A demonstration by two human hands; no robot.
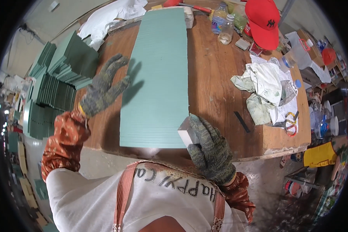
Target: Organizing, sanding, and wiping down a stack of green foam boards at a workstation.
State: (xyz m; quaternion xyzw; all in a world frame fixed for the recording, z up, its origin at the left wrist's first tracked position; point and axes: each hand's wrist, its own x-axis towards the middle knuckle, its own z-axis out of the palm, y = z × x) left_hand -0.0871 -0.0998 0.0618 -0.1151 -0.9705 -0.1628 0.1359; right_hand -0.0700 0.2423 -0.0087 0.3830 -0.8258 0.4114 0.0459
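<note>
A long green board (158,77) lies on the wooden table, its near end close to the table's front edge. My left hand (106,85), in a grey knitted glove, hovers by the board's left side with fingers stretched out, casting a shadow on it. Nothing is in that hand. In my right hand (210,150), gloved the same way, is a sanding block (186,131), white on one face and dark on another. The fingers wrap round it at the board's near right corner. Whether the block touches the board's edge I cannot tell.
Stacks of green boards (71,62) stand left of the table (216,77). Crumpled white cloths (263,85), scissors (291,123) and a dark strip (242,121) lie on the right. Bottles (226,30) and a red cap (262,23) are at the far right. White fabric (108,17) lies far left.
</note>
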